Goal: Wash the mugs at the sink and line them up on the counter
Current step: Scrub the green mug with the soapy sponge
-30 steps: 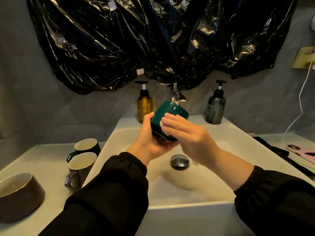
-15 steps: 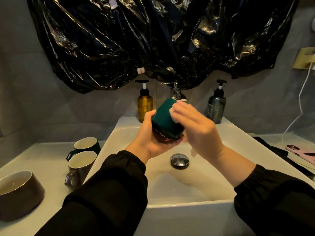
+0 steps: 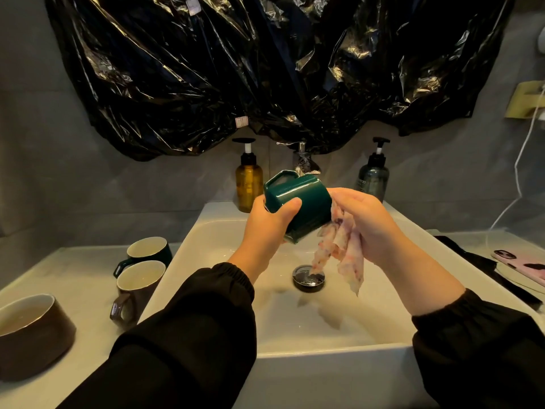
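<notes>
**A:** what's different from a second ago? looks like the same scrubbing to me

**B:** nah, the teal mug got rolled over. Before, the right hand was rubbing its base and side. Now the handle's on top and the open end seems to tip down-right, above the sink. Left hand has its fingers wrapped round the body, thumb across the side. Right hand has the patterned cloth bunched in its fingers at the mug's rim, the rest dangling over the drain plug.

**A:** meaning?

**B:** my guess: outside's done, rim and inside next, then a rinse. The dark green mug and brown mug sit on the surface left of the sink. Can't tell if they're washed.
</notes>
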Available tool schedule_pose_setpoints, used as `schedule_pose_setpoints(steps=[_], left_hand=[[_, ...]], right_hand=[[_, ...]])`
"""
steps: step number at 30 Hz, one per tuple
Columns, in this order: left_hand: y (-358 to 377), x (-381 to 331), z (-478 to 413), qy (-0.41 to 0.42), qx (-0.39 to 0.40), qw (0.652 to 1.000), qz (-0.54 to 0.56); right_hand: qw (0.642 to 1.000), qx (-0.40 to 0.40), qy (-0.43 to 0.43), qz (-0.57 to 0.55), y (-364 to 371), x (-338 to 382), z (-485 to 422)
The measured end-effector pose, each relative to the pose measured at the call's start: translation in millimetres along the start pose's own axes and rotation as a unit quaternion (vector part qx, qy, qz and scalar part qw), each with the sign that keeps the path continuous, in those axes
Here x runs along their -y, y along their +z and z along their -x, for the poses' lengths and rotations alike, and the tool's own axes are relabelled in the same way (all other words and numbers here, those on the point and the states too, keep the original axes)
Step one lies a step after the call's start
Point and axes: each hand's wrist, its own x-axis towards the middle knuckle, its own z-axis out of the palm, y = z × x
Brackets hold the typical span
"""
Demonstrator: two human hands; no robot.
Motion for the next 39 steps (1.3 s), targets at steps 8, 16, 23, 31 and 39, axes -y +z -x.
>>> schedule_pose_setpoints(steps=[8,16,23,31,39], left_hand=[[1,4,3,0.07,0.034,0.995,-0.064],[-15,-2,-10,0.069,0.089,0.991,-0.069],[-19,-1,-13,0.065,0.207,0.949,-0.228],[-36,-3,-16,-0.043,0.332,0.899,-0.282],[-28,1,-11,-0.058,0.257,0.955,-0.134]], right_hand=[[0.998,0.002,0.035,0.061,-8,-6,-4],[0.972,0.094,0.216,-0.024,-52,-5,-14],[0.949,0.078,0.304,-0.026,-52,-9,-16],[0.937,0.043,0.344,-0.041,-54,-14,-20],[0.94,-0.008,0.341,-0.009,-50,-28,-36]])
